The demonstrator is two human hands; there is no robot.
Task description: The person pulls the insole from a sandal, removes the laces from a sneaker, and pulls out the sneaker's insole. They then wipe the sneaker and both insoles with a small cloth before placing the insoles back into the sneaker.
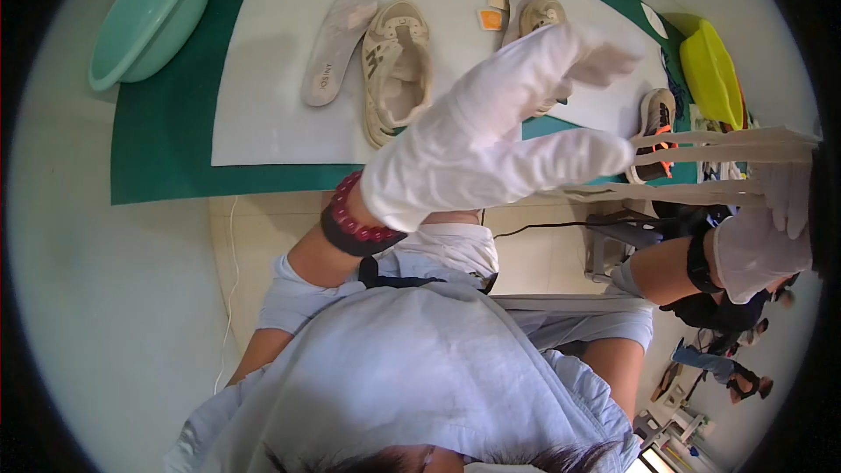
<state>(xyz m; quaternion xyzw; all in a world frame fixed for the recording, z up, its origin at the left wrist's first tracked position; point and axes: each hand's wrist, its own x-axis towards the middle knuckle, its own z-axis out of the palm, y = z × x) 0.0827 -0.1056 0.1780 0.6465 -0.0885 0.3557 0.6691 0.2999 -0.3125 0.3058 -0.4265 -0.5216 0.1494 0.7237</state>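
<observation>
My left hand (499,136), in a white glove with a red bead bracelet at the wrist, reaches across the front of the table. Its thumb stands apart from the fingers, which are blurred. Several long pale strips (701,153) run from beside and behind that thumb to the right edge. There my right hand (762,250), also gloved, has straight fingers over or against the strips; whether it grips them I cannot tell. Beyond my left hand lie a beige sneaker (399,70) and a grey insole (337,48). The other beige shoe (543,13) is partly hidden behind my fingers.
White sheets (263,114) cover part of the green tabletop (158,153). A teal basin (153,17) is at the far left, a yellow basin (710,74) at the right. Near it stands a dark and orange sneaker (653,136). People (718,368) are in the background.
</observation>
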